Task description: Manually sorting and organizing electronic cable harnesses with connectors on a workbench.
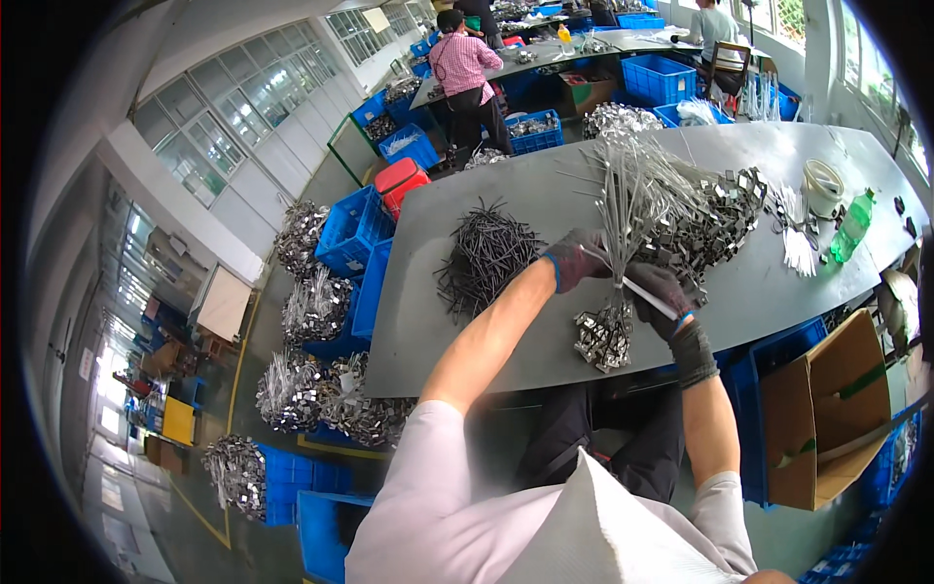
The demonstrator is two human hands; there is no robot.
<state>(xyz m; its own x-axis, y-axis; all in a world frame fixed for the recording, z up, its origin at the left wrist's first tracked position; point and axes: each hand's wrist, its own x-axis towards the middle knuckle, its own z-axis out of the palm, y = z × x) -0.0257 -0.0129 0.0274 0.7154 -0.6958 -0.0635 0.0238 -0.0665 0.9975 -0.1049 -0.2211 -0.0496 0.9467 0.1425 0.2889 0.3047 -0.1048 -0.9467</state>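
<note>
A bundle of thin silver metal strips (623, 216) stands upright between my hands, its strips fanning out at the top. At its lower end, a cluster of square metal heads (603, 336) rests on the table. My left hand (576, 261), in a dark glove, is closed at the left side of the bundle. On the other side, my dark-gloved right hand (662, 294) is closed around a slim white stick-like piece (650, 298) that points at the bundle's narrow middle. The fingertips of both hands are partly hidden.
Left on the grey table (438, 350) lies a pile of black strips (486, 255); right, a heap of silver strips (715, 219). A green bottle (853, 226) and white tub (823, 189) stand at right. Blue crates (352, 232) and a cardboard box (827, 409) flank the table. Other people work behind.
</note>
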